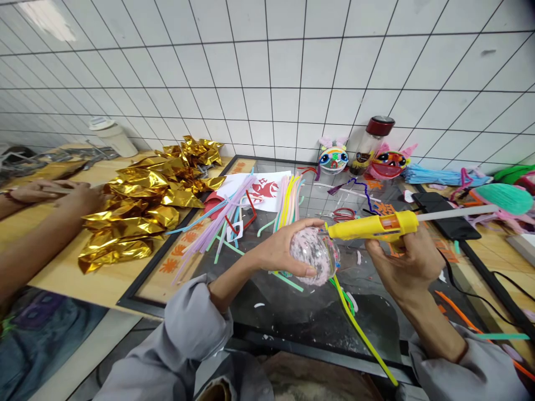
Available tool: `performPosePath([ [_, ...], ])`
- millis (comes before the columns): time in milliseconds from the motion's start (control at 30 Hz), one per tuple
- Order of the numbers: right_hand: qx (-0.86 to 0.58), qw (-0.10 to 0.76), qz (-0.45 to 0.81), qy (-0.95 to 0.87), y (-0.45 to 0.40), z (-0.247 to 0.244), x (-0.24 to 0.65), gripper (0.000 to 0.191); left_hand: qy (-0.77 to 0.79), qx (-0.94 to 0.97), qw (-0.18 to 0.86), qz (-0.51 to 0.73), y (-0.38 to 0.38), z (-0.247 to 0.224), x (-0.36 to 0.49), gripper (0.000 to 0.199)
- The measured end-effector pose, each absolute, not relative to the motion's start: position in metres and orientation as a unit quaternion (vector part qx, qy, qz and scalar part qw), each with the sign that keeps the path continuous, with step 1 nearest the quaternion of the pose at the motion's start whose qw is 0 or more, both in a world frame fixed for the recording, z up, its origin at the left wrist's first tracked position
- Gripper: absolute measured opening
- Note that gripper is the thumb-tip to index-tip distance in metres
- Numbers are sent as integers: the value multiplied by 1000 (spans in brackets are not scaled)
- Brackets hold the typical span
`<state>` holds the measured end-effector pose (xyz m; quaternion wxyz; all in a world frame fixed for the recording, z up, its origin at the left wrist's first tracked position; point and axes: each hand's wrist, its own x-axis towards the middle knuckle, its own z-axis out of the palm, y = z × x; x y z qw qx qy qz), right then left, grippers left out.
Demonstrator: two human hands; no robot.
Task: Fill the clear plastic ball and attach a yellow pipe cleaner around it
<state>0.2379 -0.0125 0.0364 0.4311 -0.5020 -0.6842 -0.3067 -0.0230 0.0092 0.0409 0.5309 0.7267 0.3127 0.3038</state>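
The clear, rounded plastic shell packed with pale pink fluff (309, 256) sits above the middle of the dark-topped work area, in your left hand (288, 245), whose grip is spread around the curve, thumb low and fingers over the top. Your right hand (407, 259) is closed firmly round the handle of a bright yellow glue gun (371, 227), its nozzle at the shell's upper edge; whether it touches, or any glue is out, you cannot tell from here. The work looks partly done: fluff covers most of the side toward you, while the right end is glassy, flecked with red and blue. Beside the two round, clear-walled figures with big eyes by the tiled wall, a white-and-green one (333, 156) and a red-and-pink one (390, 161), yours shows no eyes or ears, so the decorating seems largely left. A fuzzy, bendy yellow-green strip (363, 328) hangs below the shell; its fixing is hidden. A smooth, milky glue stick (460, 213) juts from the gun's back. Slim, velvety lilac stems (215, 220) fan out over the mat, and crinkled, mirror-bright gold foil (137, 195) heaps on the pale wooden table (104, 287).
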Motion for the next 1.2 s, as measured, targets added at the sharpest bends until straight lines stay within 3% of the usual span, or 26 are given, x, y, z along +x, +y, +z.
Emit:
performPosePath([
  [1200,-491,430,-312,-690,-15,39,241,17,311,719,545,299,6,43,-22,106],
])
